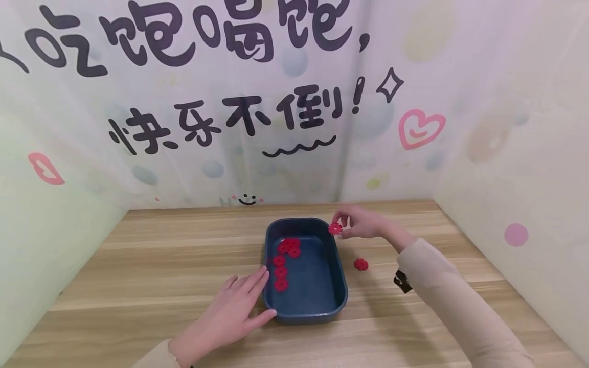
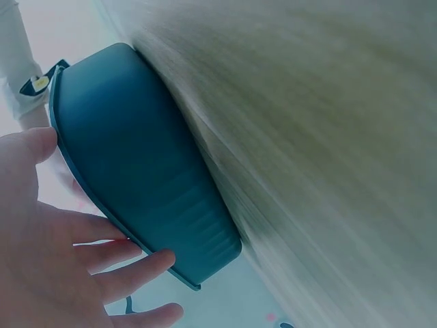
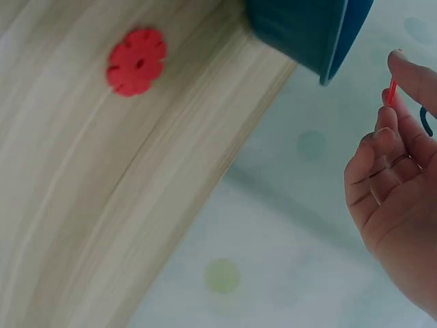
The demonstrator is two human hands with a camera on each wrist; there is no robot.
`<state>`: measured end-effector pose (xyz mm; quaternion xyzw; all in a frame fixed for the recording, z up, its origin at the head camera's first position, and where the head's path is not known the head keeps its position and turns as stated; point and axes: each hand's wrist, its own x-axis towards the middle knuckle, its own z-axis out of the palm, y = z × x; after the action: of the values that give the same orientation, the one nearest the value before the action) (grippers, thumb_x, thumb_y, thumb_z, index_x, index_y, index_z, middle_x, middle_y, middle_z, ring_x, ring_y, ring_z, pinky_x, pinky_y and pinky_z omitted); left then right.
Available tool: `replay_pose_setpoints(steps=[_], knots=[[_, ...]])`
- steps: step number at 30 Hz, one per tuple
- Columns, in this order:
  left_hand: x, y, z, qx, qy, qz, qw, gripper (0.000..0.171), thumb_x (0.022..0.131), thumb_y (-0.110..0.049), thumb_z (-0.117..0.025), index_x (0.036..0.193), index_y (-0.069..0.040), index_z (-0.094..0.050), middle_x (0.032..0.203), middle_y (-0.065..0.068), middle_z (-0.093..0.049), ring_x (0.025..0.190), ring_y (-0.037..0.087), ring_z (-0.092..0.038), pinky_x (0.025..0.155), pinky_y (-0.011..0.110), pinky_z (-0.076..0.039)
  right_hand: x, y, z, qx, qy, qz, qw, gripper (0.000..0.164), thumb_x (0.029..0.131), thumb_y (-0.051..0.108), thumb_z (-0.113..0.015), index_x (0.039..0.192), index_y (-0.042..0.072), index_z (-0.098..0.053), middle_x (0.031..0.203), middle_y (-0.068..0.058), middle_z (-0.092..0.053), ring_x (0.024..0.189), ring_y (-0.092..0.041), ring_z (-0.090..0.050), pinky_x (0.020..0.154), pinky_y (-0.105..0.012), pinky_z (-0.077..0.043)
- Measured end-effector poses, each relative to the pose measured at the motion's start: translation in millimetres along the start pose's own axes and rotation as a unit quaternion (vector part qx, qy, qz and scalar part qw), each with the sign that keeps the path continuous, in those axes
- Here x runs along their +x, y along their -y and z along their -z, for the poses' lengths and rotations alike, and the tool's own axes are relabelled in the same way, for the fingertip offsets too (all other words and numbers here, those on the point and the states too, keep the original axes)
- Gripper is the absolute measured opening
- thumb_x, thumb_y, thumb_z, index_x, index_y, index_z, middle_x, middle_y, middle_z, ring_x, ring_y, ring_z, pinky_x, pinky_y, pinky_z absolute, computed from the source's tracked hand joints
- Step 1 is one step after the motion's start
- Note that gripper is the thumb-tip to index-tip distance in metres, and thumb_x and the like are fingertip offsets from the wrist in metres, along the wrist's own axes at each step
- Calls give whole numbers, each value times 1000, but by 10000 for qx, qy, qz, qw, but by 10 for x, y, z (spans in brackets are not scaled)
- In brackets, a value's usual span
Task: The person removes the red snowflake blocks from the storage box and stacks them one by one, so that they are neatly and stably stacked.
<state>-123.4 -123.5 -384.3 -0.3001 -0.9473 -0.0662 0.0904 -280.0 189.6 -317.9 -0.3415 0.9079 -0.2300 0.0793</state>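
Note:
A dark blue rectangular bin (image 1: 317,313) stands on the wooden table. Several red flower-shaped plastic discs (image 1: 280,272) lie inside it along its left side, some heaped toward the back. My right hand (image 1: 361,222) pinches one more red disc (image 1: 335,229) between thumb and fingertips, just above the bin's back right rim; in the right wrist view that disc (image 3: 392,92) shows edge-on. Against the bin's left rim rests my left hand (image 1: 234,306), fingers extended; in the left wrist view its spread fingers (image 2: 136,273) touch the outer wall.
Another red disc (image 1: 361,264) lies on the table to the right of the bin, also seen flat in the right wrist view. Printed white fabric walls (image 1: 303,174) rise behind the table and at both sides. A dark band (image 1: 402,281) sits at the right sleeve.

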Motion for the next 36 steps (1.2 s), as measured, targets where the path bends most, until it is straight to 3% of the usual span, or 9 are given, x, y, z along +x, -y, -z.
replay_pose_setpoints(steps=[9, 19, 36], knots=[[-10, -6, -1, 38, 40, -18, 10000, 72, 85, -57, -40, 130, -1, -42, 136, 10, -36, 115, 25, -42, 91, 50, -30, -266, -312, -134, -153, -48, -207, 9997, 26, 76, 9, -66, 100, 10, -58, 80, -3, -52, 69, -16, -47, 62, -31, -41], [-11, -6, 8, 15, 97, 22, 9999, 71, 85, -56, -42, 131, -1, -42, 136, 10, -35, 115, 26, -42, 90, 51, -30, -478, -509, -333, 181, -27, -308, 9994, 22, 77, 8, -64, 98, 9, -57, 78, 1, -51, 68, -16, -47, 61, -30, -41], [-20, -4, 5, 57, 45, 3, 10000, 72, 85, -58, -38, 131, -2, -42, 136, 10, -35, 114, 24, -43, 91, 49, -30, -639, -728, -588, 561, 9, -324, 9979, 28, 75, 9, -66, 100, 10, -54, 81, 1, -52, 71, -16, -48, 61, -31, -42]])
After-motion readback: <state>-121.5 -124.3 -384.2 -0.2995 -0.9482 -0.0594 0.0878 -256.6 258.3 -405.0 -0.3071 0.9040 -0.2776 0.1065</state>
